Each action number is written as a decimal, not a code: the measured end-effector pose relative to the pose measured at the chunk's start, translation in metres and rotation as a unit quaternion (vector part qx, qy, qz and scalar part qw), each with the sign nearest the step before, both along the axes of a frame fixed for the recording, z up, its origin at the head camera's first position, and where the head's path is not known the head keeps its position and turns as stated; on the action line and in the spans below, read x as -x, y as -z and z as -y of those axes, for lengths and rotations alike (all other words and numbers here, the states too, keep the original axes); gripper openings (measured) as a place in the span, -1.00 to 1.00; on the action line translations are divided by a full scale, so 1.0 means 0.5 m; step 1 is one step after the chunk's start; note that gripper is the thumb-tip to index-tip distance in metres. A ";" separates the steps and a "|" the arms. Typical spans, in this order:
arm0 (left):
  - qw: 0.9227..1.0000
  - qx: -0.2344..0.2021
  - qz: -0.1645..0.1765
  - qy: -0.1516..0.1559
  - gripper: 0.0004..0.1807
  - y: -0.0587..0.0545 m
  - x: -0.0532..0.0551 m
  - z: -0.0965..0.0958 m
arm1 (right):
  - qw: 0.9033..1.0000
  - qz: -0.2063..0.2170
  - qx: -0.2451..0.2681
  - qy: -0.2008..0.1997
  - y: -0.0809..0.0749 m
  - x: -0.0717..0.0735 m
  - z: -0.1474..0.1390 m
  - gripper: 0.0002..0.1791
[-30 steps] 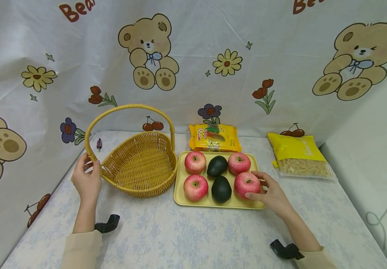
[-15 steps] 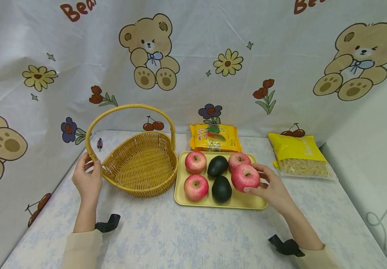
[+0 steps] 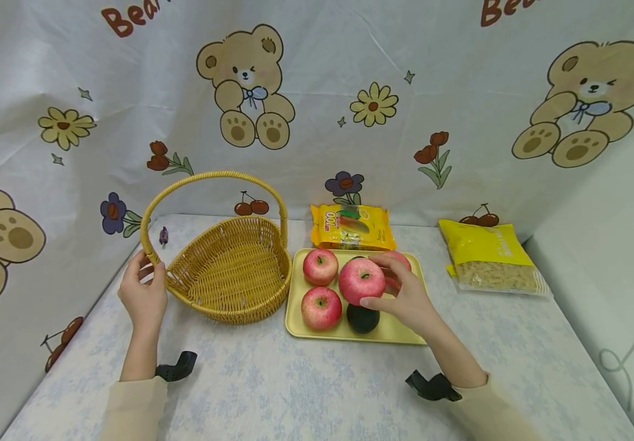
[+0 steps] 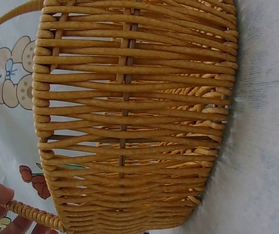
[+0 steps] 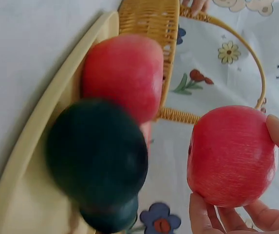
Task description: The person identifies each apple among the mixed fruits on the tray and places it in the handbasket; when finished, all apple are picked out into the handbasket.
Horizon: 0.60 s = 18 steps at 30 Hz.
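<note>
My left hand [image 3: 144,294] grips the lower left end of the handle of a yellow wicker basket [image 3: 228,269]; nothing lies inside it. A red apple [image 5: 232,156] is pinched between the thumb and fingers of my right hand [image 3: 405,300], held above a pale yellow tray [image 3: 399,331]. On that tray, two more apples stand in the left column, the near one [image 3: 321,308] and the far one [image 3: 320,267]. A dark green avocado [image 3: 363,318] shows below the held apple, which mostly hides a second avocado. Behind my right fingers another apple [image 3: 399,258] is partly covered.
A yellow-orange packet [image 3: 352,226] with a mango picture lies behind the tray. To the right is a yellow bag with a see-through lower part [image 3: 493,257]. A printed bear cloth hangs behind the table [image 3: 272,380]; a white wall rises at the right.
My right hand has lifted the apple from the tray's near right corner and carried it leftward, over the avocados. The left hand and basket have stayed in place.
</note>
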<state>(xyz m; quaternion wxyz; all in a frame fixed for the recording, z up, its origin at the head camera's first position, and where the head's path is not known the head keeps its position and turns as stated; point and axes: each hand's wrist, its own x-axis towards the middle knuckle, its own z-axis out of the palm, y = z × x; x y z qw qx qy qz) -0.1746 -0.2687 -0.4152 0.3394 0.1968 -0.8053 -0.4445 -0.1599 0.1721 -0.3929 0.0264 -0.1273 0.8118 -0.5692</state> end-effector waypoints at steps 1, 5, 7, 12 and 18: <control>1.000 0.000 0.001 0.000 -0.58 0.001 0.000 0.000 | 1.000 0.000 0.000 -0.003 -0.003 0.003 0.013 -0.17; 1.000 -0.005 0.007 0.001 -0.57 0.001 -0.001 -0.001 | 1.000 -0.008 0.003 -0.015 -0.011 0.018 0.068 -0.16; 1.000 -0.008 0.009 0.002 -0.56 0.000 -0.002 -0.001 | 1.000 -0.014 0.009 -0.021 -0.014 0.025 0.098 -0.16; 1.000 -0.011 0.010 0.002 -0.56 -0.001 -0.003 -0.001 | 0.998 -0.001 0.043 -0.038 -0.016 0.038 0.170 -0.16; 1.000 -0.011 0.016 0.001 -0.56 -0.001 -0.001 -0.001 | 0.997 0.010 0.056 -0.044 -0.025 0.051 0.247 -0.19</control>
